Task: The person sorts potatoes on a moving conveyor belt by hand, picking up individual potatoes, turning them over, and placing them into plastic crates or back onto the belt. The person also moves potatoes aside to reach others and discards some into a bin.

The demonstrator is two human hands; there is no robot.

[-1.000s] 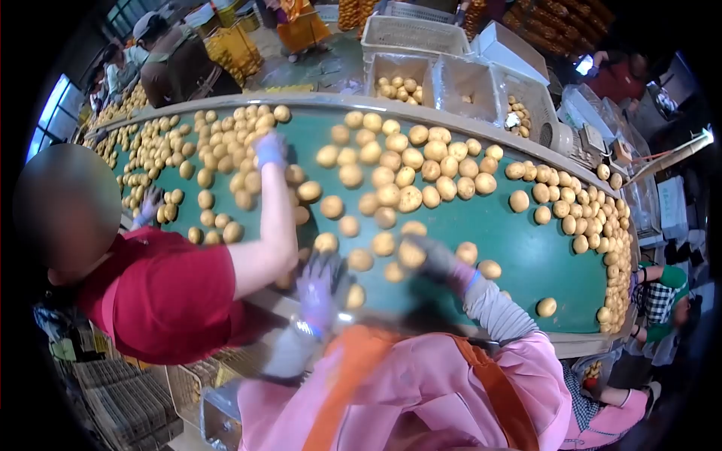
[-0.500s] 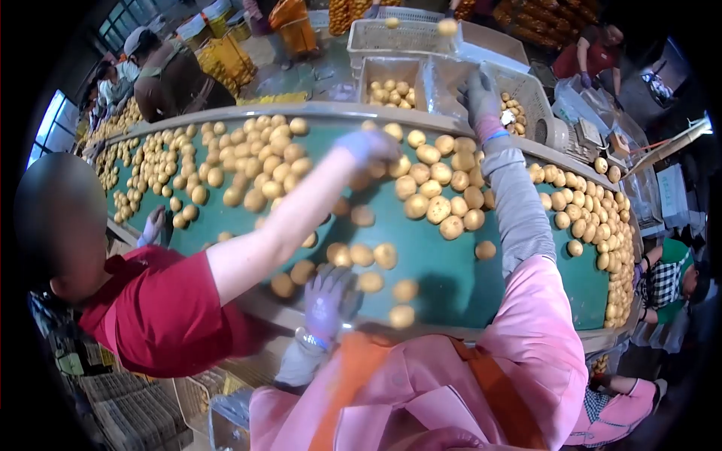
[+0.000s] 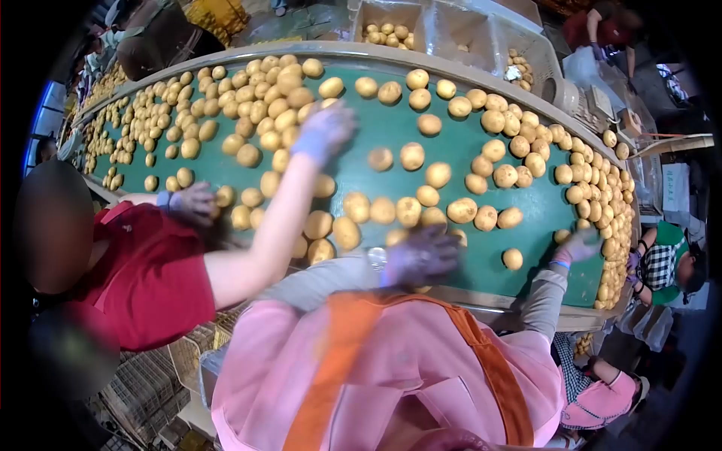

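Potatoes (image 3: 408, 210) near left hand (image 3: 421, 255), right hand (image 3: 579, 244)

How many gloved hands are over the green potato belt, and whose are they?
Camera wearer's: 2, left hand and right hand
Red-shirted person's: 2, reaching hand and near hand
Total: 4

potatoes (image 3: 438, 174) on belt (image 3: 445, 144), crates (image 3: 454, 30) behind

potatoes (image 3: 408, 210) | round, pale yellow | loose, scattered singly and in clusters | on green belt (image 3: 459, 148)
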